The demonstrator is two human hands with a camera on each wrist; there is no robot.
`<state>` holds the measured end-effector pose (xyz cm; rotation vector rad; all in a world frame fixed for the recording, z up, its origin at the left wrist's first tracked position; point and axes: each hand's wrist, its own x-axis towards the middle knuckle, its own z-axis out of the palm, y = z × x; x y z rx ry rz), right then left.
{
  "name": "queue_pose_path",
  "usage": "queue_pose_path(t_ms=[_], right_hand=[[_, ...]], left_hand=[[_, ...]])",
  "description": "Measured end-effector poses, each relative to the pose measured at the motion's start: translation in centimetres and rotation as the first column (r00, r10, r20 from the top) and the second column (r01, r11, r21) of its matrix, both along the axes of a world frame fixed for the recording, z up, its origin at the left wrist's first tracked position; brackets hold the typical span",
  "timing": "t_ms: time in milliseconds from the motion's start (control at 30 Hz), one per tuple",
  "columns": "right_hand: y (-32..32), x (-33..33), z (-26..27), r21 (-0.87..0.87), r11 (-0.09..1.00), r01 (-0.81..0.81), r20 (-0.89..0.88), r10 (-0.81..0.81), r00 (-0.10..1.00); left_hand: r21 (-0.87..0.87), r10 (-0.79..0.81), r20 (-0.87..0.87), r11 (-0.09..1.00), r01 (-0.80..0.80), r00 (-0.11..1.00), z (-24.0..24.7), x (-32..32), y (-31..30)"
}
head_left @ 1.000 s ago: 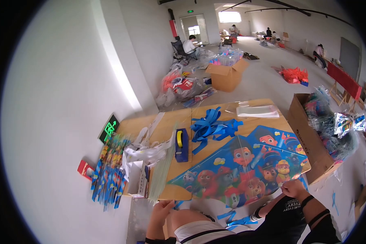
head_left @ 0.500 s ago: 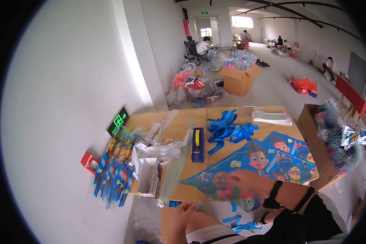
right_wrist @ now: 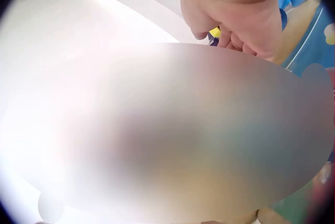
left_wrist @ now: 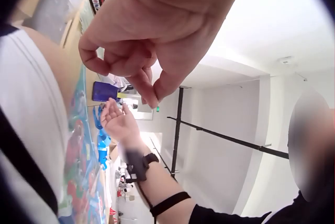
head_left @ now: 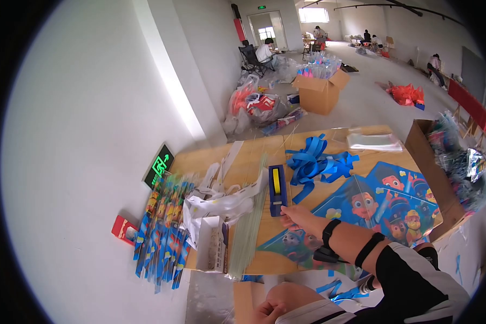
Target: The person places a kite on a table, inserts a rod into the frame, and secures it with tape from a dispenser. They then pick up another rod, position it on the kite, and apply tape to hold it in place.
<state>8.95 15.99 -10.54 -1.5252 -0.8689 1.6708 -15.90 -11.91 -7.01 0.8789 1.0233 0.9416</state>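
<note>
My right hand (head_left: 292, 214) reaches across a cartoon-printed kite (head_left: 383, 208) to the near end of a blue tape dispenser (head_left: 277, 189) with a yellow roll. Its fingers are straight and spread just short of the dispenser (left_wrist: 103, 91), as the left wrist view shows of the right hand (left_wrist: 118, 122). In the right wrist view the fingers (right_wrist: 241, 19) hang over a bit of yellow tape, and the rest is blurred. My left hand (head_left: 269, 312) stays low by my lap. Its fingers (left_wrist: 136, 51) are curled against the thumb, with nothing seen in them.
Blue ribbons (head_left: 316, 162) lie heaped behind the dispenser. To its left are a bundle of thin rods (head_left: 248, 227), a white box (head_left: 213, 243) and plastic wrap. Packaged kites (head_left: 164, 227) lie on the floor at left. A cardboard box (head_left: 432, 173) stands at the table's right.
My right hand left the kite's near right edge and swung left and forward to the tape dispenser. The left hand dropped from the table edge toward my lap.
</note>
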Motion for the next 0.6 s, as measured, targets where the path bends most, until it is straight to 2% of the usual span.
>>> queue_pose_path(t_ms=[67, 100, 133, 167, 200, 267, 300, 333, 367, 400, 433, 467, 500, 533, 567, 600], right_hand=[[1.0, -0.6, -0.6, 0.002, 0.992, 0.126, -0.028, -0.126, 0.992], [1.9, -0.3, -2.3, 0.000, 0.992, 0.125, -0.025, -0.125, 0.992], [2.8, 0.1, -4.1, 0.046, 0.996, 0.082, -0.119, -0.076, 0.990], [2.9, 0.0, -4.1, 0.094, 0.995, 0.042, -0.209, -0.021, 0.978], [2.9, -0.4, -4.2, 0.091, 0.995, 0.039, -0.207, -0.019, 0.978], [2.7, -1.9, -3.5, 0.176, 0.939, 0.296, -0.076, -0.287, 0.955], [2.4, -2.2, -2.8, 0.174, 0.940, 0.294, -0.076, -0.285, 0.955], [2.1, -2.3, -2.0, 0.330, 0.922, 0.204, 0.212, -0.283, 0.936], [1.8, -2.3, -1.6, 0.449, 0.891, 0.070, 0.476, -0.305, 0.825], [1.9, -1.9, -3.2, 0.449, 0.890, 0.076, 0.471, -0.308, 0.826], [1.8, -1.5, -4.9, 0.400, 0.916, -0.020, 0.594, -0.242, 0.767], [1.9, -1.4, -5.9, 0.341, 0.933, -0.110, 0.700, -0.175, 0.692], [2.0, -1.6, -4.7, 0.356, 0.928, -0.109, 0.691, -0.183, 0.699], [1.7, -1.7, -3.8, 0.473, 0.881, 0.030, 0.428, -0.259, 0.866], [0.3, -1.7, -2.1, 0.527, 0.828, 0.194, 0.128, -0.303, 0.944], [-1.1, -1.3, 1.9, 0.501, 0.829, 0.249, -0.035, -0.267, 0.963]], left_hand=[[-0.010, 0.004, 0.020, 1.000, -0.003, 1.000, -1.0, 0.1, -0.2], [-0.007, 0.002, 0.013, 1.000, -0.002, 1.000, -1.4, 0.1, -0.3], [-0.006, 0.001, 0.006, 1.000, -0.001, 1.000, -1.8, 0.2, -0.3], [-0.012, 0.003, 0.008, 1.000, -0.003, 1.000, -2.0, 0.2, -0.3], [-0.023, 0.004, -0.011, 1.000, -0.005, 1.000, -2.2, 0.2, -0.3], [-0.037, 0.008, -0.033, 0.999, -0.010, 0.999, -2.7, 0.2, -0.3], [-0.031, 0.007, -0.027, 0.999, -0.008, 1.000, -3.1, 0.1, -0.2], [-0.025, 0.003, -0.024, 1.000, -0.004, 1.000, -3.5, 0.1, -0.2], [-0.027, 0.001, -0.027, 1.000, -0.002, 1.000, -4.3, -0.1, -0.2], [-0.027, -0.063, -0.168, 0.998, 0.059, 0.984, -5.1, -0.4, -0.3], [-0.034, -0.125, -0.309, 0.992, 0.120, 0.943, -5.6, -0.7, -0.4], [-0.029, -0.128, -0.321, 0.992, 0.125, 0.939, -4.4, -0.5, -0.4], [0.046, -0.094, -0.382, 0.992, 0.121, 0.919, -2.4, 0.0, -0.3], [0.114, -0.054, -0.436, 0.987, 0.115, 0.898, -1.3, 0.3, -0.4], [0.110, -0.051, -0.438, 0.988, 0.110, 0.898, -1.4, 0.1, -0.8], [0.115, -0.012, -0.325, 0.992, 0.052, 0.946, -1.7, -0.1, -1.3]])
